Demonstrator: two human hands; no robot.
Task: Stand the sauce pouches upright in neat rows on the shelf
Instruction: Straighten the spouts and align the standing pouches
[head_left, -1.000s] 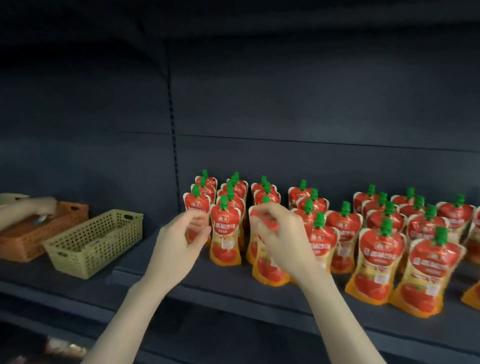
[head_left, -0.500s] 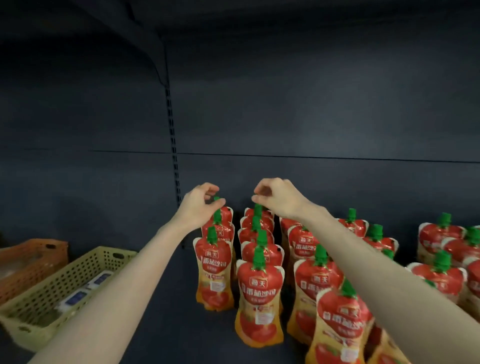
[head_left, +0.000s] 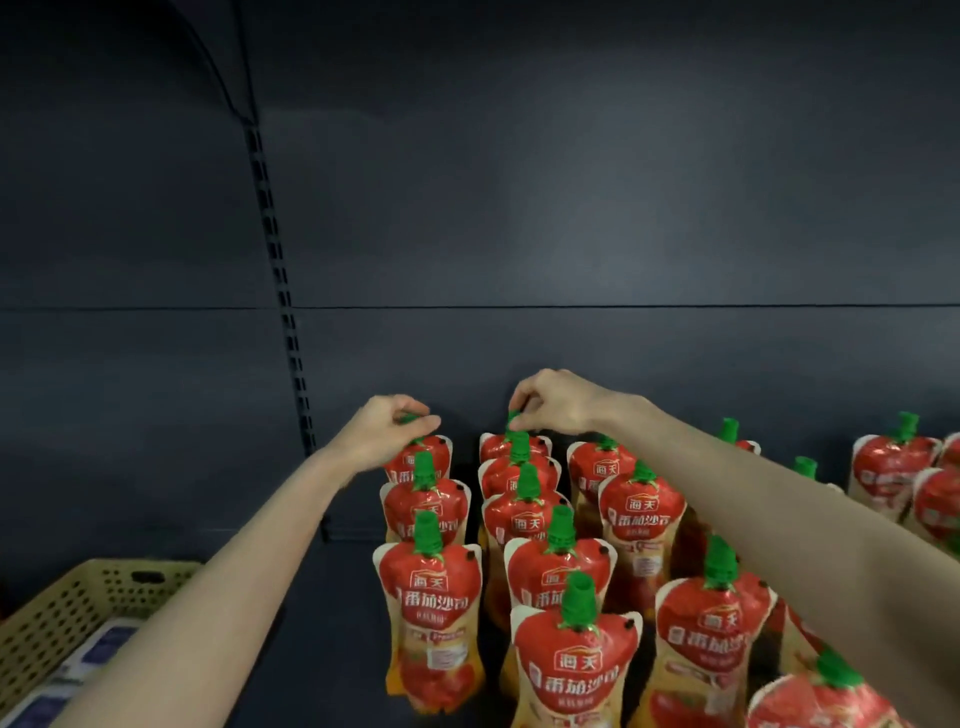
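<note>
Green left-row rear cap (head_left: 409, 417), pinched by my left hand (head_left: 382, 431); neighbouring rear cap (head_left: 513, 417), pinched by my right hand (head_left: 556, 408)

Left grip (head_left: 387, 434) pinches cap (head_left: 409, 417) of leftmost row's back pouch (head_left: 423, 460); right grip (head_left: 553, 402) pinches next row's back cap (head_left: 513, 415).

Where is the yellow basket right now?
Head view, bottom left corner: the yellow basket sits left of the sauce pouches, partly behind the left forearm.
</note>
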